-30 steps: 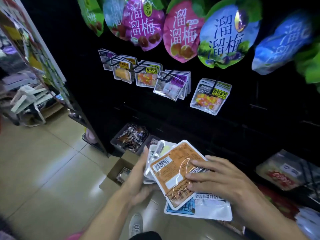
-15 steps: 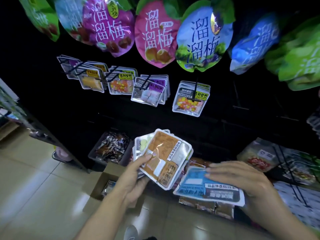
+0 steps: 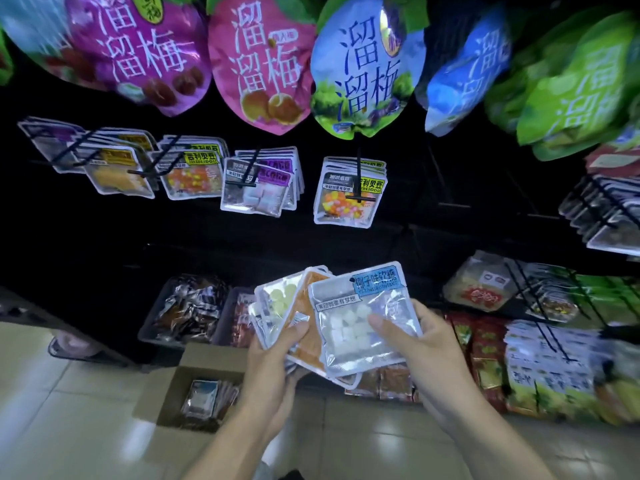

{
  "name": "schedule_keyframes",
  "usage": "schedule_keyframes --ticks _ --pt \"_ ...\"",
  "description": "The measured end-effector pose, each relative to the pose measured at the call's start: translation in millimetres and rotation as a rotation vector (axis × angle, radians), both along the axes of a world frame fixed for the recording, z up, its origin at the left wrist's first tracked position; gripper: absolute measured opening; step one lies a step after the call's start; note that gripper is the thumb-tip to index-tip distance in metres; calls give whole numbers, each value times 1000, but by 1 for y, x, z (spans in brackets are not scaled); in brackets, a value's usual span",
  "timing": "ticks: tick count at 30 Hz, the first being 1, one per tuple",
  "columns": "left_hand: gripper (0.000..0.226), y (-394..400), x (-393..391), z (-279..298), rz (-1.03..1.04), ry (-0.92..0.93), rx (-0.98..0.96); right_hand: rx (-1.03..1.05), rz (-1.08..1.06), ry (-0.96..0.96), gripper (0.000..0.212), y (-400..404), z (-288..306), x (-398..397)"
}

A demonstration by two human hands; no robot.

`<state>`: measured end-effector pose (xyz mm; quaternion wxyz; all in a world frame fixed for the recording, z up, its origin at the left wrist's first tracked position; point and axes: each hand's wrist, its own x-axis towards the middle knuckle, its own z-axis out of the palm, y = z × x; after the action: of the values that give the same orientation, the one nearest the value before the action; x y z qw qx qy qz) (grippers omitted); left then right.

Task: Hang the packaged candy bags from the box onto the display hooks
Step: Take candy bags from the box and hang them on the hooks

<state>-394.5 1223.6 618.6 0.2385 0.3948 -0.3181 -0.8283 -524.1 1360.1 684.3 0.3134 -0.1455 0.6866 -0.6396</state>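
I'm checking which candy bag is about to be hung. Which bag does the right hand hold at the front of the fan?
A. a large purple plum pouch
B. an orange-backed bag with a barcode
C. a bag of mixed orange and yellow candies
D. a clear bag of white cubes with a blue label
D: the right hand pinches the blue-labelled bag of white cubes, in front of the bags in the left hand.

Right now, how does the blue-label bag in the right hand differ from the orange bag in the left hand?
The blue-label bag shows its clear front with white cubes; the orange bag looks opaque. The blue-label bag lies on top, gripped by the right hand; the orange bag sits half hidden in the left hand's stack. Both have rounded white-edged outlines.
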Motion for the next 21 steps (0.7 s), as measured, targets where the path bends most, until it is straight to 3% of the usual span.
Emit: schedule_keyframes --ticks 6,11,17,21 --pt "68 -6 5 -9 2 -52 74 4 -55 -129 31 1 -1 -5" --pt "50 -17 10 -4 1 -73 119 33 -33 -161 39 -14 -3 -2" --pt "66 -40 31 3 99 -95 63 28 32 -182 57 -53 -11 18" --pt "58 -56 55 8 148 -72 32 21 86 -180 56 -82 -17 39"
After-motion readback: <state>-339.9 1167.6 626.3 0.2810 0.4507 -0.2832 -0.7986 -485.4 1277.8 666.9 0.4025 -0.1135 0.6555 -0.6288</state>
